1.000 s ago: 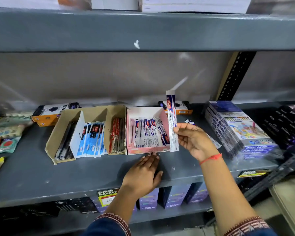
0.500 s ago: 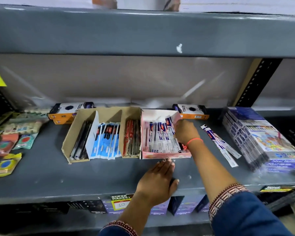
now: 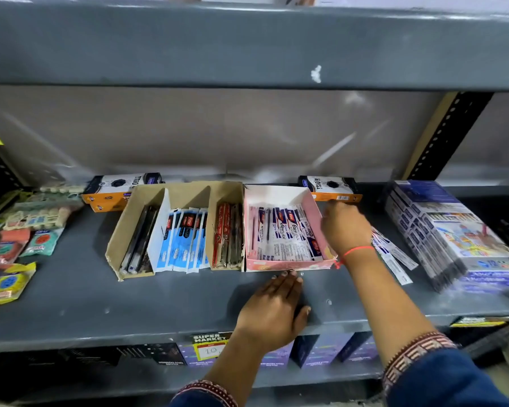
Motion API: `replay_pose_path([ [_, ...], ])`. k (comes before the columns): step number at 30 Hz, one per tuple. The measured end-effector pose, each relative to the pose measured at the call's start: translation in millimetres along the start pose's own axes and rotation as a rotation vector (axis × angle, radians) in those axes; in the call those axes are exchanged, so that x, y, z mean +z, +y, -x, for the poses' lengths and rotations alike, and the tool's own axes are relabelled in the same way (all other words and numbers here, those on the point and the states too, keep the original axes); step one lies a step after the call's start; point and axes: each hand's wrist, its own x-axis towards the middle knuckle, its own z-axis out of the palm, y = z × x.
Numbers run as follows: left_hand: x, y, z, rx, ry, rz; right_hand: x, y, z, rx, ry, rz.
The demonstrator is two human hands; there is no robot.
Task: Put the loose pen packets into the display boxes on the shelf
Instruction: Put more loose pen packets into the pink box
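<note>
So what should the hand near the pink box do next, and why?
Probably the right hand should reach right and pick up the loose pen packets lying on the shelf. It looks empty now, and those packets are still outside the pink box.

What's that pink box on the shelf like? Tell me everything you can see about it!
The pink box is an open-topped cardboard display tray, pink outside and white inside, a little worn. It sits flat on the grey shelf, pressed against the brown cardboard box on its left. White, blue and red pen packets lie inside, leaning sideways. The left hand rests on the shelf, fingertips at its front edge; the right hand is at its right wall.
</note>
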Motion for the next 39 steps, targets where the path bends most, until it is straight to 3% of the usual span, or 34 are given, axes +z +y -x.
replay_pose_path([
  [2,1.9,-0.5,-1.5,-0.012,-0.030,0.014,-6.4,30.3,-0.1,0.147,0.016,-0.016],
  [5,7.7,-1.8,-1.7,-0.023,-0.053,-0.024,-5.4,76.8,1.1,0.306,-0.110,0.040],
  [8,9.6,-3.9,-2.2,-0.015,-0.066,-0.045,1.8,101.0,1.8,0.339,-0.229,0.047],
  [13,10.1,-5.2,-1.8,-0.032,-0.087,-0.032,-5.0,108.4,-0.7,0.401,-0.315,-0.142],
  [17,9.9,-5.1,-2.7,-0.031,-0.073,-0.034,-8.0,106.3,-0.9,0.433,-0.160,-0.433],
  [20,10.8,-4.7,-2.4,-0.024,-0.058,-0.052,-7.4,92.6,4.0,0.444,-0.031,-0.844],
  [24,11.8,-4.9,-1.9,-0.020,-0.027,-0.069,-16.6,60.8,19.7,0.399,-0.042,-1.309],
  [31,12.0,-6.0,-1.6,-0.006,-0.013,-0.059,-14.4,23.1,41.9,0.397,-0.288,-1.665],
  [39,9.1,-5.1,-1.4,0.003,-0.008,-0.056,2.2,10.1,43.8,0.414,-0.289,-1.812],
])
